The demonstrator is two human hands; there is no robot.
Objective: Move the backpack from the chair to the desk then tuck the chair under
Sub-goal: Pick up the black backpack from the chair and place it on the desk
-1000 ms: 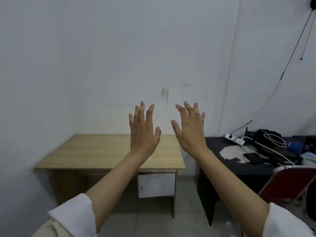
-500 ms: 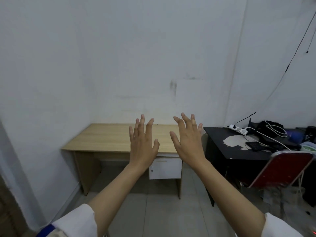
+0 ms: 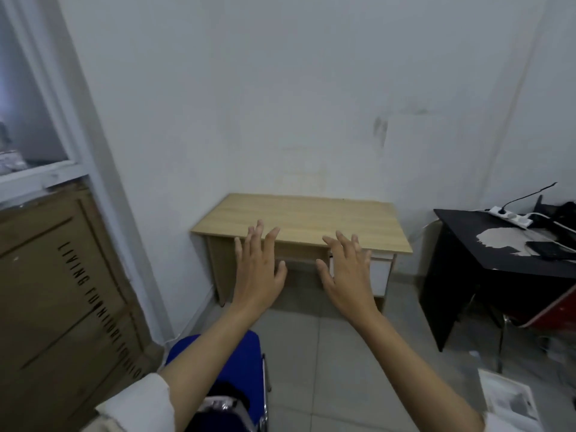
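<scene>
- Both hands are raised in the air in front of the person, palms facing away, fingers spread wide and holding nothing.
- The left hand (image 3: pixel 260 269) and the right hand (image 3: pixel 349 272) are side by side, apart from each other, seen in front of the near edge of the wooden counter (image 3: pixel 299 218).
- The counter stands against the white wall, its left end near the room's corner; its top is bare, and a white drawer front (image 3: pixel 378 275) sits under its right end.
- The blue chair (image 3: pixel 246 353) stands on the tiled floor, well apart from the counter, below the left forearm.
- A dark object with a shiny patch, apparently the backpack (image 3: pixel 223 406), lies on the chair's seat, partly hidden by the left arm; blur hides its details.
- A black table (image 3: pixel 498 263) stands to the right, a white power strip (image 3: pixel 511 217) near its far edge.
- A red chair (image 3: pixel 558 310) shows at the right border.
</scene>
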